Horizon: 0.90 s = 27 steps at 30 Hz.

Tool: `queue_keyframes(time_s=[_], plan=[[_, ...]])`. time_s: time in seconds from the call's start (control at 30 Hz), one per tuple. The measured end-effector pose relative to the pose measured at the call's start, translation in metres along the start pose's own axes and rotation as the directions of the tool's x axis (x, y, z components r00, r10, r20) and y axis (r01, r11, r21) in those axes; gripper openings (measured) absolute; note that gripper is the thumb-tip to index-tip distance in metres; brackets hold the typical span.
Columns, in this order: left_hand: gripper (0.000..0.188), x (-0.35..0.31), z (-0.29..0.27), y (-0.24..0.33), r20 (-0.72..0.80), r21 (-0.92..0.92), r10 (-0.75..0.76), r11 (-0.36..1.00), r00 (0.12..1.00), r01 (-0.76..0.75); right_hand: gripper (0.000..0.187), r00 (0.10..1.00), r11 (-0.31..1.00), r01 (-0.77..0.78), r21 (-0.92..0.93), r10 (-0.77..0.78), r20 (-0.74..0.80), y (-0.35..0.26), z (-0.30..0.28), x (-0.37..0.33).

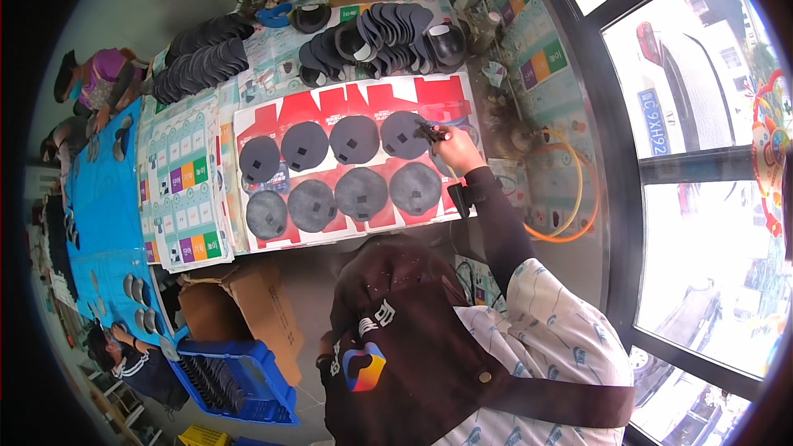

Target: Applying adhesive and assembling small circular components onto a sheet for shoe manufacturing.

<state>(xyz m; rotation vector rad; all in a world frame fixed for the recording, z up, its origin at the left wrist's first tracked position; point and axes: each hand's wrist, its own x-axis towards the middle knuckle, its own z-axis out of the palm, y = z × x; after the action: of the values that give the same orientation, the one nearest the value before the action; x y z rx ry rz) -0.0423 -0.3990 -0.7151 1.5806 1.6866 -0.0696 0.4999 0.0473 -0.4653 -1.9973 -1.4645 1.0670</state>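
The right hand (457, 149) holds a black gun-shaped tool (430, 130) at two o'clock over the red-and-white card sheet (289, 107). I can't see the left hand. A low dip could bump the flat, round, dark-grey disc (402, 134) beside it.

- Discs (361, 186) were grey, dark squares (352, 144) dotting them, the lower row mottled;
- board (438, 92) flashed red and white;
- tool (429, 130) was black;
- and there, hoses (595, 202) blazed orange and yellow.
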Motion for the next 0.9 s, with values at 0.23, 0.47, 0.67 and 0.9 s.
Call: queue_keyframes(time_s=[0.23, 0.47, 0.67, 0.9], plan=[[0.03, 0.019, -0.019, -0.006, -0.027, 0.032, 0.049, 0.998, 0.998, -0.048, 0.035, 0.996, 0.999, -0.026, -0.022, 0.024, -0.088, 0.013, -0.004, -0.003], [0.031, 0.024, -0.011, -0.018, 0.111, 0.069, -0.004, 0.998, 0.994, -0.004, 0.034, 0.989, 0.998, -0.064, 0.025, 0.067, -0.129, 0.013, -0.007, -0.006], [0.029, 0.013, -0.009, -0.014, 0.062, 0.034, 0.028, 0.999, 0.998, -0.03, 0.027, 0.996, 0.994, -0.006, 0.111, 0.016, -0.086, 0.01, -0.004, -0.018], [0.028, 0.007, -0.021, -0.008, 0.042, 0.028, 0.058, 0.998, 0.997, -0.059, 0.03, 0.993, 0.998, -0.042, -0.035, 0.038, -0.109, 0.027, 0.002, -0.011]])
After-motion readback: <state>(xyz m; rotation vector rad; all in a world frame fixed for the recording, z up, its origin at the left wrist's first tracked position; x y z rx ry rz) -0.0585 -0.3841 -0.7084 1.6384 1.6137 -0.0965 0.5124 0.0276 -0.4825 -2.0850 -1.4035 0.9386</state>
